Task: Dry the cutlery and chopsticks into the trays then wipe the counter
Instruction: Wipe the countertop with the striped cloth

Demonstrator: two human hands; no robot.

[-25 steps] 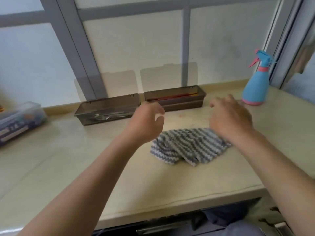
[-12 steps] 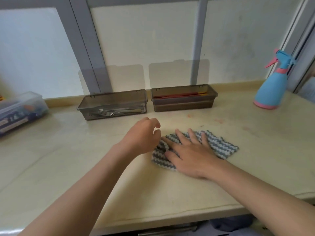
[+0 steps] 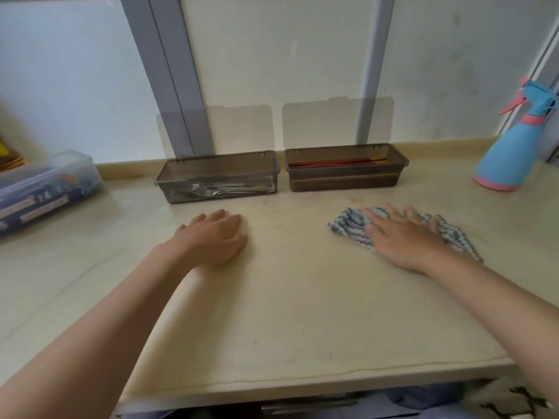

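Cloth [image 3: 351, 223], striped grey and white, lies flat on the desk [image 3: 272, 313] toward the right, in front of the right tray. Our right hand [image 3: 402, 237] presses down on it, palm flat, fingers spread; it pins the cloth rather than gripping it. Left hand [image 3: 211, 240] rests on the bare desk, well apart from the cloth, fingers loosely curled, holding nothing

Step in hand, by our reading: the wiping. Both trays look loaded and no cutlery lies loose on the desk, so the drying seems done. Next move calls for steady downward pressure and sweeps across the surface; small reddish specks near the right tray want a pass

Count:
- two trays, side by side against the back wall, lids up: left tray [image 3: 169, 189] with forks and other metal cutlery [image 3: 227, 190], number unclear; right tray [image 3: 348, 182] with red chopsticks [image 3: 329, 162], number unclear
- one cloth
- one blue and pink spray bottle [image 3: 511, 152], far right
- one clear lidded box [image 3: 45, 189], far left
- two hands
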